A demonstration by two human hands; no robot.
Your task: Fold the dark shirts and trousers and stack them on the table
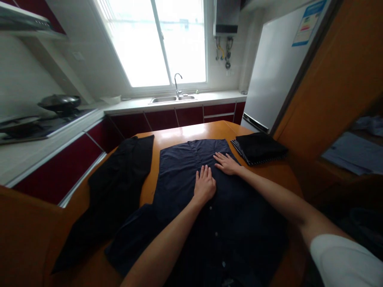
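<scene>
A dark navy button-up shirt point(176, 179) lies spread on the wooden table point(182, 132), its hem toward the window and its row of buttons running back to me. My left hand point(205, 185) rests on the middle of the shirt near the button line, palm down with fingers extended. Farther up and to the right, my right hand point(226, 163) lies flat on the cloth, fingers spread. One shirt sleeve reaches out at lower left. The collar end is dark and hard to make out.
Left of the shirt lies a black garment point(119, 179); at right sits a folded black stack of cloth point(260, 147). Beyond the table are a counter with a sink point(164, 99), a stove with a pan point(60, 103) and a fridge point(278, 67). Folded clothes point(353, 153) lie at far right.
</scene>
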